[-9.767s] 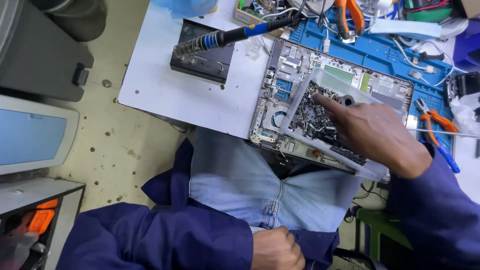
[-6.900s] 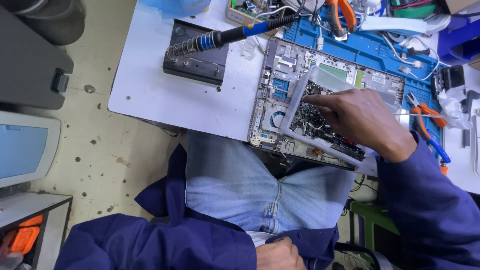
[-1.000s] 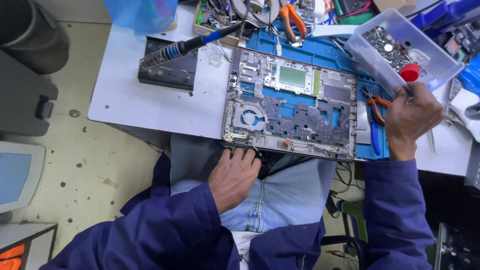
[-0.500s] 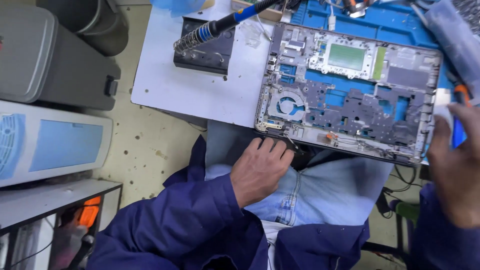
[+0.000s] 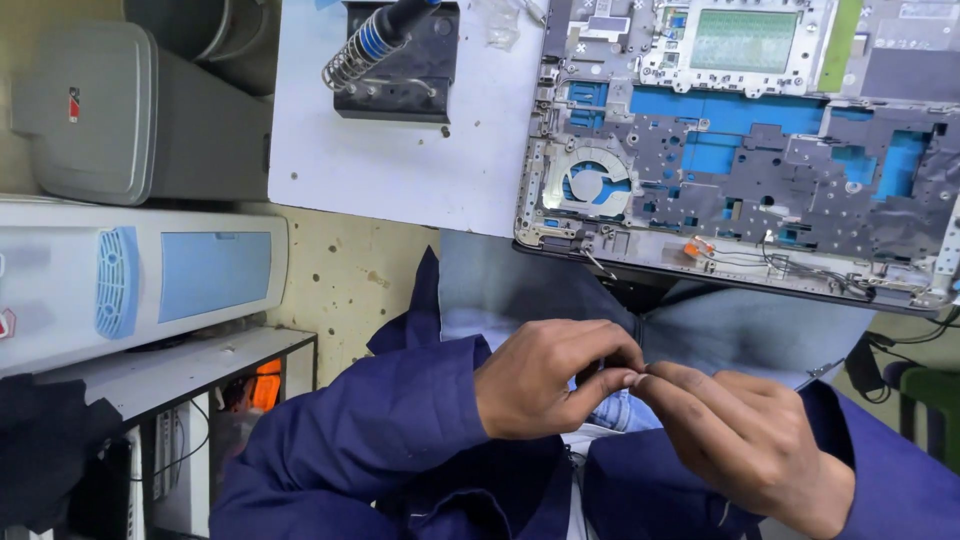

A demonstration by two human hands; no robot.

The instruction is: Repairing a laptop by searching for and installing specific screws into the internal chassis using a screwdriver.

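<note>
The left hand (image 5: pixel 545 375) and the right hand (image 5: pixel 745 435) meet low in the middle of the view, over the person's lap in pale blue jeans (image 5: pixel 700 320). Their fingertips touch. The thumb and first finger of each hand are pinched nearly closed, as if on something very small — but it is too tiny to see, so I cannot tell what they hold, if anything. Both arms wear dark blue jacket sleeves (image 5: pixel 380 430).

At 12 o'clock from the hands lies the opened grey laptop shell with blue patches showing through its holes (image 5: pixel 740 160). Its near edge sticks out past the desk and hangs over the lap. A round fan opening (image 5: pixel 590 185) sits in the shell's left part, and thin wires with a small orange piece (image 5: pixel 700 248) run along the near edge.

The white flat desk (image 5: pixel 400 170) is at 11 o'clock. On its far side stands a black soldering-iron stand with a silver coil spring (image 5: pixel 395 60), and a blue-handled iron rests in the coil.

At 9 o'clock, off the desk, is a long white box with pale blue panels (image 5: pixel 140 280). Beyond it, at 10 o'clock, stands a grey plastic case (image 5: pixel 110 110).
</note>
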